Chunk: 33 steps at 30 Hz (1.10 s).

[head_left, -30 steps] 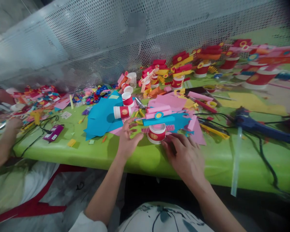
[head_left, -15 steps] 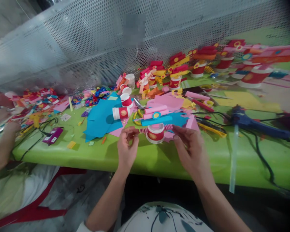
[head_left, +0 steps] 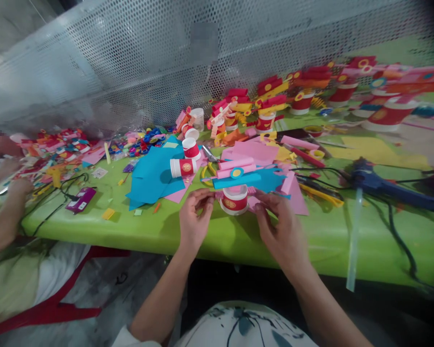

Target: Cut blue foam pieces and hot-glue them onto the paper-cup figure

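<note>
A red and white paper cup (head_left: 234, 205) stands upright near the table's front edge, with a gold round emblem on its side. Above the cup sit pink paper rolls (head_left: 237, 166), a blue roll (head_left: 237, 180) and a yellow-and-blue disc (head_left: 237, 172). Pleated pink paper strips stick out from both sides of the cup. My left hand (head_left: 195, 219) pinches the left strip (head_left: 219, 194) at its outer end. On the other side, my right hand (head_left: 282, 224) has its fingers closed on the right strip (head_left: 252, 191), partly hiding it.
Behind the cup lie blue paper sheets (head_left: 154, 176), scissors (head_left: 209, 154) and two more paper cups. A blue glue gun (head_left: 390, 185) and yellow cutter (head_left: 321, 193) are at right. Finished-looking cup models (head_left: 266, 120) line the back. At left, a co-worker's arm (head_left: 7, 212) reaches over the table.
My hands have moved closer to the cup from both sides, and the pleated strips look shorter between fingers and cup. The view has shifted slightly.
</note>
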### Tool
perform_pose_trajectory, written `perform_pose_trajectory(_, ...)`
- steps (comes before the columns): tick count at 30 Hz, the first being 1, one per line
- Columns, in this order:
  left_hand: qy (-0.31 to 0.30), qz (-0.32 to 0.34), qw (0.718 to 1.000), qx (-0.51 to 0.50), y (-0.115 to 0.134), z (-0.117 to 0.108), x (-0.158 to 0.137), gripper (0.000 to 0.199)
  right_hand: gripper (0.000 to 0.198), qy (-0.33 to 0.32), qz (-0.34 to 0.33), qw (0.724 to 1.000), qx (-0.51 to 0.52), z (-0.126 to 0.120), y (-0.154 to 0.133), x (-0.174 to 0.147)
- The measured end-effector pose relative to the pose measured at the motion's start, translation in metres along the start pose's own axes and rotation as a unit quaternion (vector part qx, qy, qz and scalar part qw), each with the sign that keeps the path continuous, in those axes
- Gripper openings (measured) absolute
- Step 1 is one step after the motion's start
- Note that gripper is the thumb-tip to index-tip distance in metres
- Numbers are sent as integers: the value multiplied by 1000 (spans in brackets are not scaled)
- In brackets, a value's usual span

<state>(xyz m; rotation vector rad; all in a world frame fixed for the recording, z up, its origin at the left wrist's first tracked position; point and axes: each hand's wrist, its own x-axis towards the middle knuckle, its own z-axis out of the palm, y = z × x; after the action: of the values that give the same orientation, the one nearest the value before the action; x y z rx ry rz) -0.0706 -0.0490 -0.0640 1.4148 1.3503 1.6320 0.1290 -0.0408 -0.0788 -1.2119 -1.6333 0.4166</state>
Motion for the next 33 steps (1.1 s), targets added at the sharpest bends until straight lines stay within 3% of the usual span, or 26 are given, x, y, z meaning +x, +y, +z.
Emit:
perform_pose_trajectory(10,-15,12,1000,8,-1,3,-4,16,22,1,-117,986,-122,2,-5,-1)
perform_pose_trajectory(33,-25,20,999,17,1,3,-5,19,22,-12,-161,979,-125,4,0,-1)
